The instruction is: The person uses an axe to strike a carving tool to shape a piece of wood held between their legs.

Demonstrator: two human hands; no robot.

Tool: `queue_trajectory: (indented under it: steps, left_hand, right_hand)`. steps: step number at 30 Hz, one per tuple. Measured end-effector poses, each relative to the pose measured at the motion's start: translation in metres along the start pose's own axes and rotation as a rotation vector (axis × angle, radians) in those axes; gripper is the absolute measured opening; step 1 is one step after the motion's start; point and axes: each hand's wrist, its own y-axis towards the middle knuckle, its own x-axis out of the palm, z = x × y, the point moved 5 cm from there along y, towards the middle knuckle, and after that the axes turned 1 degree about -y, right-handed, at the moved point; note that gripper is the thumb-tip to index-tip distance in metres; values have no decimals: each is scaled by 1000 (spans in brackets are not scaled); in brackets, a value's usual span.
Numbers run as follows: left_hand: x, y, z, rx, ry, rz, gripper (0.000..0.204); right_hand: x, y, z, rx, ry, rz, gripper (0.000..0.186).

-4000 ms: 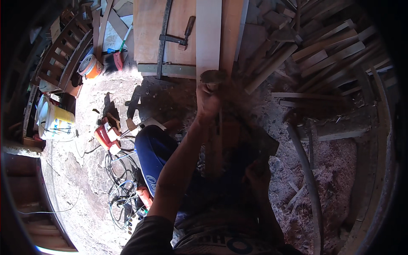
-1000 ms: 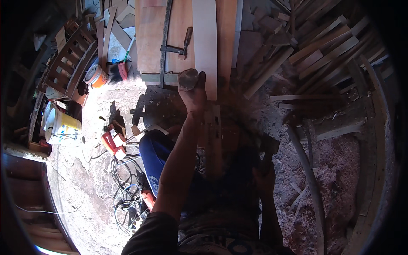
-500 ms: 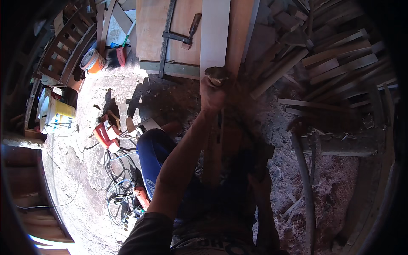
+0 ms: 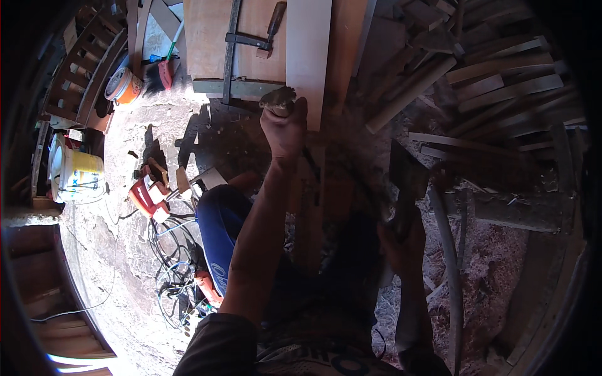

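My left hand (image 4: 285, 130) is closed around a ragged, dull brown-green wad (image 4: 278, 99), perhaps a rag; its exact kind does not show. It hovers at the left side of the near end of a long pale board (image 4: 307, 56). Lower on the right, in shadow, my right hand (image 4: 403, 241) grips a dark tool with a broad flat blade (image 4: 404, 172), which points away from me. Its kind is hard to make out. A bar clamp (image 4: 251, 40) with a dark handle sits on the wide wooden panel (image 4: 204, 44) left of the board.
Stacked timber offcuts (image 4: 501, 75) fill the far right. At left are an orange-and-white bucket (image 4: 124, 86), a white-and-yellow bucket (image 4: 75, 169), a red brush (image 4: 164, 75), a red power tool (image 4: 147, 197) and tangled cables (image 4: 172, 263). A curved pole (image 4: 446, 250) stands near my right arm.
My left hand has moved left with the wad, from over the pale board to its side. My right hand has come up and outward, bringing the dark blade into clearer view.
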Motion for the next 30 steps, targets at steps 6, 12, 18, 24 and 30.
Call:
queue_trajectory:
  steps: [6, 12, 18, 24, 30]
  left_hand:
    - [43, -37, 5, 313, 381, -167, 20]
    - [37, -51, -20, 376, 33, -228, 27]
    - [38, 7, -78, 137, 236, -189, 28]
    - [52, 33, -105, -286, 558, -106, 44]
    - [52, 18, -107, -132, 540, -114, 45]
  right_hand:
    - [18, 60, -121, -784, -458, 20, 54]
    - [49, 95, -128, -856, -992, -241, 37]
    - [39, 131, -138, -732, -749, -319, 34]
    - [23, 181, -144, -588, -640, -217, 45]
    - [45, 247, -119, -532, -788, -164, 36]
